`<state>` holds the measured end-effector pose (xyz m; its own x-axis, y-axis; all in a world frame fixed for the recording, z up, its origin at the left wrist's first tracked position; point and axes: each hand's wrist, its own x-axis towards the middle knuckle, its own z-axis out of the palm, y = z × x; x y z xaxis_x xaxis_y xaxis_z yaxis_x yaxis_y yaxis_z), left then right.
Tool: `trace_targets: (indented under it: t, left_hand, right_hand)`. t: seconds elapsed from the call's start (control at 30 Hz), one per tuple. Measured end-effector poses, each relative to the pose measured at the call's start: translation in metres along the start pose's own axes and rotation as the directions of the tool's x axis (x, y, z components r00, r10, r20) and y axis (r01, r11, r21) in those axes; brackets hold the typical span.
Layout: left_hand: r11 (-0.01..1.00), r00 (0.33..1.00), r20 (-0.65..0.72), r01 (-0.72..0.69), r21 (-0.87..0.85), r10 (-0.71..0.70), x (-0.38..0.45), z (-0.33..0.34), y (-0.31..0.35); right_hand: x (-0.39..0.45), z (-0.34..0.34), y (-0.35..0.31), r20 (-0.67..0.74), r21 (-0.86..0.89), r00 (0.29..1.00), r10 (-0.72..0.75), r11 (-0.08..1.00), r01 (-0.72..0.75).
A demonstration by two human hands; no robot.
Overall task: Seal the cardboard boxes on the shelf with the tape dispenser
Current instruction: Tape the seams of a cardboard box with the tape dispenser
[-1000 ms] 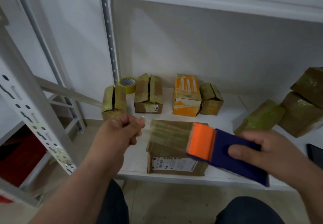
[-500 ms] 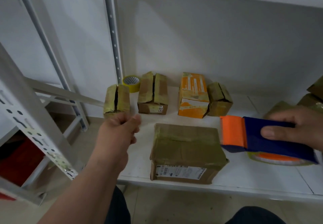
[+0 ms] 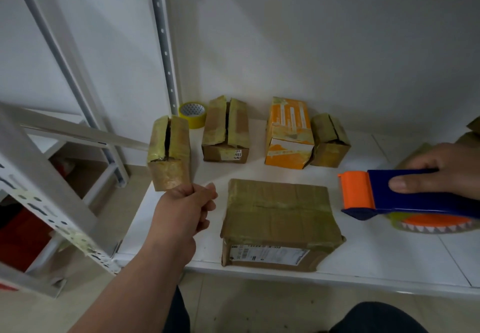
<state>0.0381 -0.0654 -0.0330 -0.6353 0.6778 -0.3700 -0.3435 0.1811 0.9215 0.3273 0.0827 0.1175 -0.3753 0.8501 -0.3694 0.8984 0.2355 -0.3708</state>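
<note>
My right hand (image 3: 446,169) grips the blue and orange tape dispenser (image 3: 389,197) just above the shelf, to the right of a large taped cardboard box (image 3: 278,216). My left hand (image 3: 184,208) is left of that box and pinches the end of a faint clear tape strip that runs over to the dispenser. Behind stand a small box with a split top (image 3: 168,151), a brown box with open flaps (image 3: 226,130), an orange box (image 3: 288,132) and a small taped box (image 3: 328,140).
A yellow tape roll (image 3: 193,114) sits at the back left of the white shelf (image 3: 363,260). A perforated rack post (image 3: 39,190) slants across the left foreground. More taped boxes (image 3: 470,135) peek in at the right edge. My knees are below the shelf edge.
My right hand has carried the dispenser to the right, off the large box, drawing tape out. My left hand has stayed almost where it was.
</note>
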Motion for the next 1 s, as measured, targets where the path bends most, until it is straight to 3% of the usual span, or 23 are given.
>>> trace_targets:
  t: [0.37, 0.6, 0.87, 1.0]
  left_hand:
    - [0.999, 1.000, -0.005, 0.031, 0.037, -0.031, 0.003, 0.008, -0.011]
    - [0.993, 0.998, -0.028, 0.054, 0.104, -0.051, 0.004, 0.011, -0.021]
    - [0.925, 1.000, 0.002, -0.019, 0.381, 0.020, -0.001, 0.013, -0.014]
    - [0.748, 0.999, 0.051, -0.026, 0.663, -0.010, 0.003, 0.013, -0.008]
  right_hand:
    - [0.025, 0.005, 0.018, 0.113, -0.047, 0.994, 0.006, 0.999, 0.000]
    - [0.033, 0.017, 0.013, 0.103, -0.095, 0.994, 0.025, 0.995, -0.015]
    - [0.041, 0.022, 0.013, 0.092, -0.113, 0.995, 0.033, 0.993, -0.023]
    - [0.042, 0.023, 0.011, 0.109, -0.130, 0.993, 0.038, 0.991, -0.024]
